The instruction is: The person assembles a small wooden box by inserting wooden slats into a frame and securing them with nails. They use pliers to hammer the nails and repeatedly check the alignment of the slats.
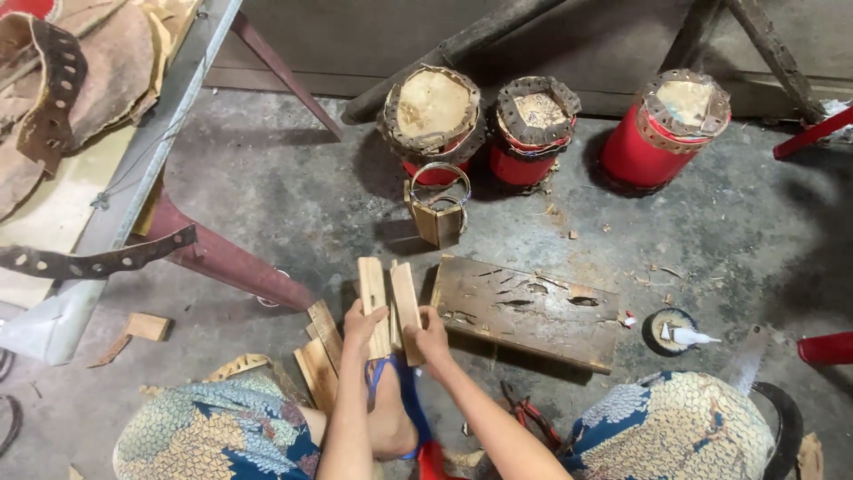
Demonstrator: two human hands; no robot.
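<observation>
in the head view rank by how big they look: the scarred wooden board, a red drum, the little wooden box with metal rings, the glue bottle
1. Scarred flat wooden board
2. Red cylindrical drum with hide top, though it sits farther from the camera
3. Small wooden box with metal rings
4. Small white glue bottle

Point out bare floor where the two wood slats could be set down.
Bare concrete lies between the scarred wooden board and the right red drum, and left of the small wooden box toward the table leg. Crowded: wood pieces by the left hand.
</observation>
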